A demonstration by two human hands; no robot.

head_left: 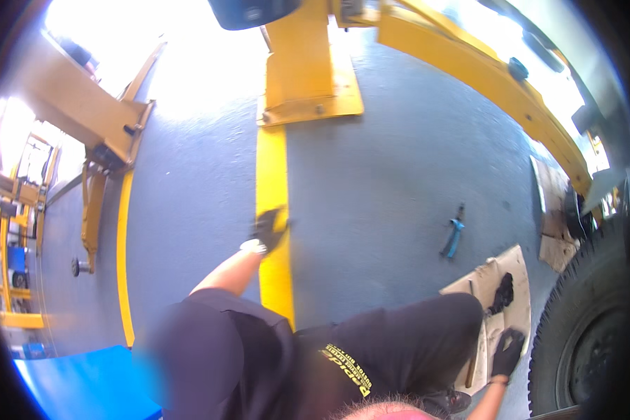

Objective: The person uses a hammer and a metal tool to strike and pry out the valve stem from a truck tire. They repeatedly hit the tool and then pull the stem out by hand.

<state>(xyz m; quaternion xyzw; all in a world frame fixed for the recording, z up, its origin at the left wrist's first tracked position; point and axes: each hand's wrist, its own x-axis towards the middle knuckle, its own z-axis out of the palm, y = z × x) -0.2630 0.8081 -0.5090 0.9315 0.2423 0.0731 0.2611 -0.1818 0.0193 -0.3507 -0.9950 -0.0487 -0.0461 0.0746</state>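
Note:
My left hand (267, 232), in a dark glove with a pale band at the wrist, hangs above the yellow floor stripe (273, 164). It is blurred, but its fingers look apart and nothing shows in them. At the lower right, my right hand (507, 352), also dark-gloved, is by the edge of a cardboard sheet (516, 267). Its fingers look curled; what they hold, if anything, cannot be made out. A crumpled black thing (501, 294) lies on the cardboard, near a long thin rod (471, 367). Blue-handled pliers (455, 236) lie on the floor beyond.
A large black tyre (574, 315) stands right of my right hand. Yellow lift parts include a post base (308, 105) ahead and a long arm (486, 77) at upper right. Another cardboard piece (554, 210) lies near the tyre. A blue panel (84, 385) is at lower left.

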